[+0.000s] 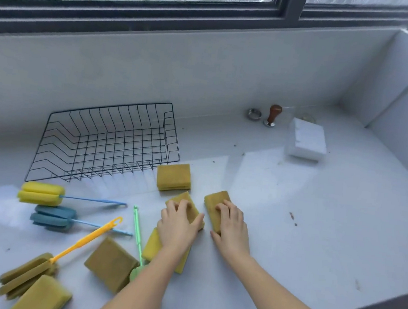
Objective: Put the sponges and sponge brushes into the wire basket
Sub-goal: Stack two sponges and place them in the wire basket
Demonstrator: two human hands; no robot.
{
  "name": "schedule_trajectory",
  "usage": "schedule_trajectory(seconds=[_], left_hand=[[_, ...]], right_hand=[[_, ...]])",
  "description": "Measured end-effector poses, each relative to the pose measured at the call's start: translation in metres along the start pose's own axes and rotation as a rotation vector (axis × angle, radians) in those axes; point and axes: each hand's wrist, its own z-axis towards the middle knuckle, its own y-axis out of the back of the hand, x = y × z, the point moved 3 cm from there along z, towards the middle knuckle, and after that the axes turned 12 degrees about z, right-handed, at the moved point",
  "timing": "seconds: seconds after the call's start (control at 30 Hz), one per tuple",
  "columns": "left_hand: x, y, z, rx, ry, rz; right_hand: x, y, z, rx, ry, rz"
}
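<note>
The left hand (178, 224) lies palm down on a yellow-brown sponge (188, 206), fingers curled over its far edge and thumb along its right side, gripping it. The right hand (232, 225) presses flat on a second sponge (214, 201) just beside the first, fingertips bent on top of it; whether it truly grips is unclear. Under the left wrist sits a brighter yellow sponge (153, 245). Just beyond the left hand rests another sponge (173, 176), touching the near corner of the black wire basket (104, 142), which holds nothing. Left of the left hand lie four sponge brushes: green (138, 232), orange-handled (37, 268), blue (53, 217) and yellow (41, 193). Two more sponges lie near the left forearm (111, 263) (42, 295). Far beyond the right hand stands a white block (307, 142).
</note>
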Motion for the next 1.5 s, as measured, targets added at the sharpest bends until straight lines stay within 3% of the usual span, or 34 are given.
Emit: schedule_trajectory(seconds=[0.17,0.37,0.47,0.6,0.8,1.0,1.17,1.33,1.5], left_hand=[[-0.011,-0.006,0.013,0.055,0.167,-0.051],[-0.003,-0.01,0.014,0.066,0.16,-0.176],[0.005,-0.005,0.013,0.055,0.166,-0.319],[0.02,-0.006,0.011,0.11,0.241,-0.661],[0.025,-0.005,0.017,0.159,0.274,-0.803],[0.024,-0.004,0.016,0.079,0.207,-0.693],[0.022,0.004,0.012,-0.049,0.095,-0.537],[0.006,-0.005,0.005,0.117,-0.136,-0.241],[-0.003,-0.024,-0.007,0.11,-0.18,0.085]], right_hand=[[-0.001,0.003,0.005,-0.008,-0.009,-0.018],[-0.001,0.006,0.001,-0.072,-0.008,0.072],[-0.004,0.008,-0.002,-0.133,-0.066,0.251],[-0.009,0.01,-0.01,-0.255,-0.33,0.647],[-0.016,0.008,-0.018,-0.236,-0.427,0.776],[-0.016,0.014,-0.014,-0.146,-0.425,0.763],[-0.02,0.032,-0.018,-0.302,-0.417,0.649],[0.001,0.032,-0.008,-0.271,-0.229,0.521],[0.015,0.015,-0.004,-0.159,-0.268,0.311]])
